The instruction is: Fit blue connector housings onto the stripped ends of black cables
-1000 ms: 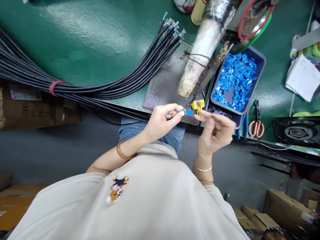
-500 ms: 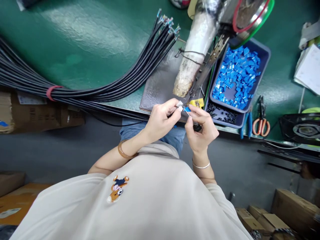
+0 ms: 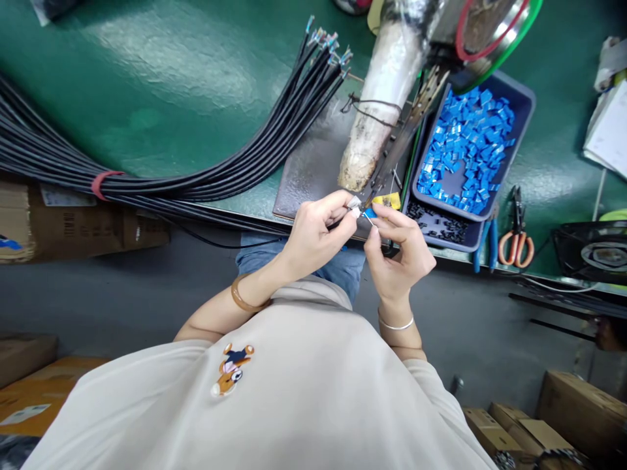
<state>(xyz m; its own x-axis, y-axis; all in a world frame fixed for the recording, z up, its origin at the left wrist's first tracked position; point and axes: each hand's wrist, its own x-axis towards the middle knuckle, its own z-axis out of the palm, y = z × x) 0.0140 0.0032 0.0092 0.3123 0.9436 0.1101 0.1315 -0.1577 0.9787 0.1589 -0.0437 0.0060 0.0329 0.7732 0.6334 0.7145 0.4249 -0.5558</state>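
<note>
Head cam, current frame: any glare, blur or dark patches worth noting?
Head view: broad pale glare on the green table, bright highlights on the plastic-wrapped tube; head view: the floor looks dimmer than the tabletop; head view: left hand and right hand look fairly sharp, but the blue piece between them is too small to read in detail.

A glossy green surface (image 3: 147,124) spans the far side, catching a pale sheen of light toward the left. Grey floor (image 3: 122,300) lies nearer. A brown carton (image 3: 108,228) sits by the surface's left edge; cardboard boxes (image 3: 578,405) stand near right.
</note>
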